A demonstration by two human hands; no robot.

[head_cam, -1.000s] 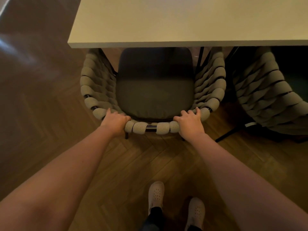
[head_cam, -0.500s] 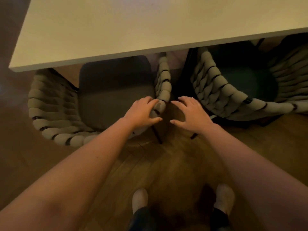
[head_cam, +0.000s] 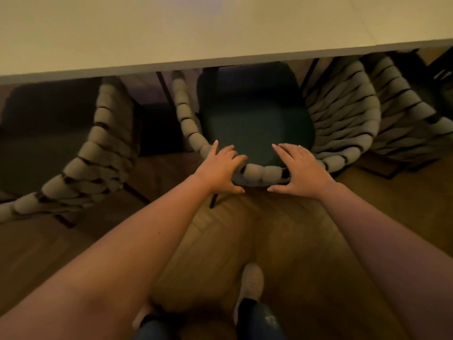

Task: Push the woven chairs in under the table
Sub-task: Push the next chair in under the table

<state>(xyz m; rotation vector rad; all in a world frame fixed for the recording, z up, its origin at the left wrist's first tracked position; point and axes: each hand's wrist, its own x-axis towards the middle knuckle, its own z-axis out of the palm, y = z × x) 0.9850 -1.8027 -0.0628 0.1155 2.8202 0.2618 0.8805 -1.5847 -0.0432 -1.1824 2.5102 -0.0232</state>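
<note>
A woven chair (head_cam: pixel 343 119) with thick grey rope sides and a dark green seat stands straight ahead, its front part under the pale table (head_cam: pixel 220 33). My left hand (head_cam: pixel 220 165) and my right hand (head_cam: pixel 299 168) lie on its curved back rim (head_cam: pixel 259 171), one to each side of the middle. Fingers are spread and reach over the rim toward the seat, thumbs on the outer side. Neither hand is closed around the rope. To the left, a second woven chair (head_cam: pixel 98 153) with a dark seat sits partly under the table.
A third woven chair (head_cam: pixel 411 114) stands close at the right, its side touching or almost touching the middle one. Thin black chair legs (head_cam: pixel 213 202) stick out over the herringbone wood floor (head_cam: pixel 282 229). My feet in light shoes (head_cam: pixel 252 280) are just behind the chair.
I have let go of the left chair and stepped right. Both hands have moved from the gap between the chairs onto the back rim of the green-seated chair.
</note>
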